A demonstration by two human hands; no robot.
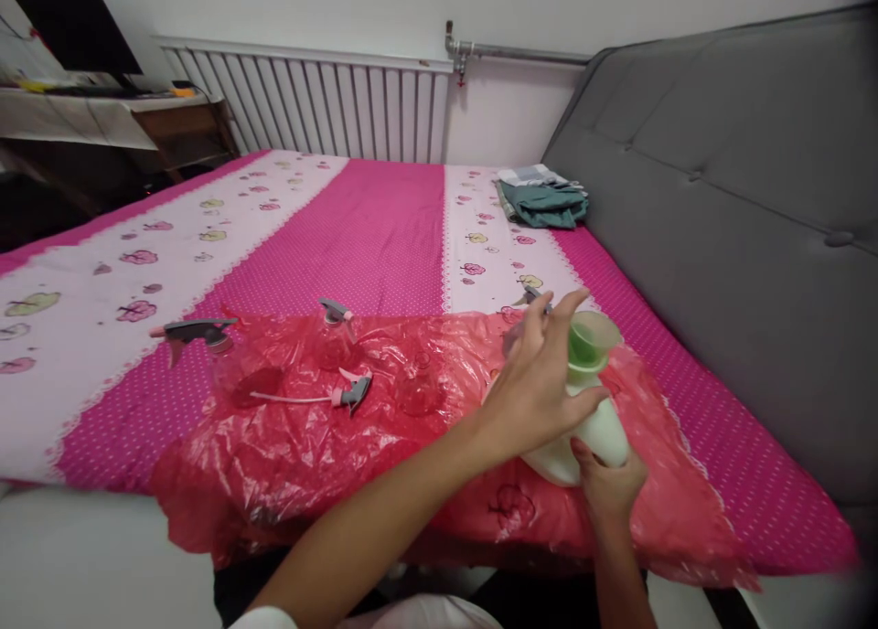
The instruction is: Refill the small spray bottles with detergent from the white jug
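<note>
My right hand [609, 487] grips a white plastic bottle [604, 432] low on its side, the bottle tilted above a red plastic sheet [288, 455]. At the bottle's neck is a translucent green cup-like piece [591, 341], wide at its top. My left hand [539, 378] is beside this piece with its fingers spread and thumb stretched out under the rim; whether it touches is unclear. Behind my left hand, a spray bottle's grey trigger head [533, 296] shows in part. To the left lie a loose spray trigger with a tube [353, 391] and a clear bottle without a top [420, 387].
Two clear spray bottles, one with a pink-and-grey head [336, 311] and one with a dark head [206, 332], stand on the sheet's left. Folded clothes [545, 199] lie on the pink bed cover [384, 218]. A grey padded headboard [727, 154] rises at right.
</note>
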